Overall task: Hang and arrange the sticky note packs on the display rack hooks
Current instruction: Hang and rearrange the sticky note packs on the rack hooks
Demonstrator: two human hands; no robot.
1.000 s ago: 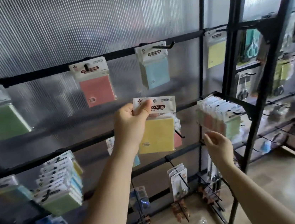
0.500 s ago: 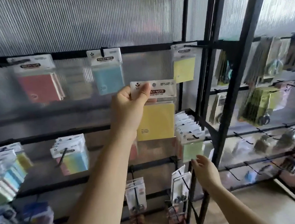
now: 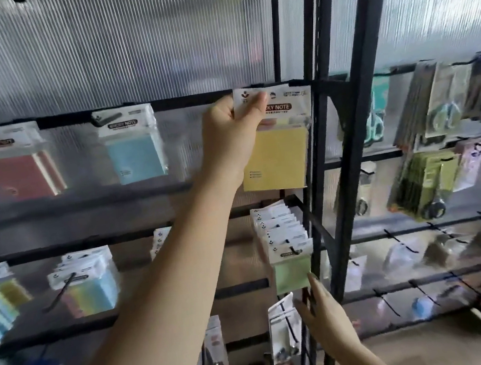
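One yellow pack (image 3: 276, 159) higher, rail-level.

Two hands: left hand (image 3: 233, 134), right hand (image 3: 324, 308). Three sticky note packs face out along the top rail: one red pack (image 3: 20, 176), one blue pack (image 3: 136, 155) and one yellow pack (image 3: 276, 159). Below, a row of packs hangs on one hook, too overlapped to count.

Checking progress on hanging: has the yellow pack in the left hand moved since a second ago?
Yes. The yellow pack has gone up and right, from the middle bar to the top bar beside the black post.
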